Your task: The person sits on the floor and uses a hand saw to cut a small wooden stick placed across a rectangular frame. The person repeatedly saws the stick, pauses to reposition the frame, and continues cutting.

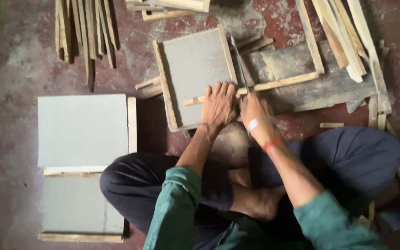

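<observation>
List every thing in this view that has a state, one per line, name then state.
left hand: flat, palm down, pressing on the framed board
right hand: closed around the saw handle
saw: blade on edge across the wooden strip
wooden strip: lying across the framed board and plank
framed board: flat on the floor, slightly tilted
finished boards: stacked at the person's left
loose strips: piled on the floor

packages: none in view | labels: none in view | signs: none in view | screens: none in view
</observation>
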